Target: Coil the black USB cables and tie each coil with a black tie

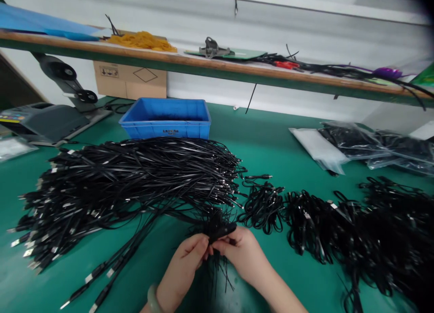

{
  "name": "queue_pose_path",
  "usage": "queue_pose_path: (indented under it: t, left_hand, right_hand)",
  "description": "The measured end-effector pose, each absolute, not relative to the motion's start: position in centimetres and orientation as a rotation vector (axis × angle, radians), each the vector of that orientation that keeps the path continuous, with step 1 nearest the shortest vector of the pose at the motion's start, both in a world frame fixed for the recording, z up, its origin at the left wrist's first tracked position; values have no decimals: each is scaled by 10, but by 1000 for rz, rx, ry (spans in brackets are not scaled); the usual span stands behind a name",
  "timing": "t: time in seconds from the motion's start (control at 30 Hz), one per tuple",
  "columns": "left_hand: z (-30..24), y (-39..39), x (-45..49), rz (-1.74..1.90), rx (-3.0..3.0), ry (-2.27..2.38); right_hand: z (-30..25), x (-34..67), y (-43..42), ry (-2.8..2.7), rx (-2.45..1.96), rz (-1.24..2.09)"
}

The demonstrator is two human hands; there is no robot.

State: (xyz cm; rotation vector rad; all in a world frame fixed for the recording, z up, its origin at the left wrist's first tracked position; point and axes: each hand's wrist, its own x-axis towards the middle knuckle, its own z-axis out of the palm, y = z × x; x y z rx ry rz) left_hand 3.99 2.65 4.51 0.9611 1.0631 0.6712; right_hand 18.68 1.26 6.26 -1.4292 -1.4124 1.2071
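Observation:
My left hand (186, 264) and my right hand (242, 255) meet at the front middle of the table. Between their fingertips is a folded black USB cable (222, 232), pinched from both sides. Thin black ties (217, 216) lie in a bunch beneath and behind the fingers, partly hidden by them. To the left spreads a large heap of straight black USB cables (142, 175). A few loose cables (113, 271) stretch toward the front, their metal plugs showing. Small coiled cables (262, 205) sit just right of my hands, beside a bigger pile of coiled cables (313, 225).
A blue bin (166, 128) stands behind the heap, near a cardboard box (130, 81). At the left is a grey machine (47, 121). Clear bags (376, 143) lie back right. Overhead, a shelf (190, 63) carries yellow bands (142, 40) and red-handled pliers (286, 65).

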Motion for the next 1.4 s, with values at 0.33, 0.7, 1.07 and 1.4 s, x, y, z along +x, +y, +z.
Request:
queue_pose_path:
  t: [0.33, 0.7, 1.07, 1.4]
  left_hand:
    - [50, 21, 35, 653, 971, 991]
    - [50, 25, 29, 600, 934, 980]
    - [59, 36, 19, 716, 1529, 1107]
    - [41, 25, 33, 450, 779, 819]
  right_hand:
    - [57, 187, 7, -1979, -1477, 414]
    - [69, 187, 11, -1764, -1586, 749]
    - [74, 184, 9, -1637, -1635, 1094]
    - [65, 179, 7, -1339, -1326, 1120]
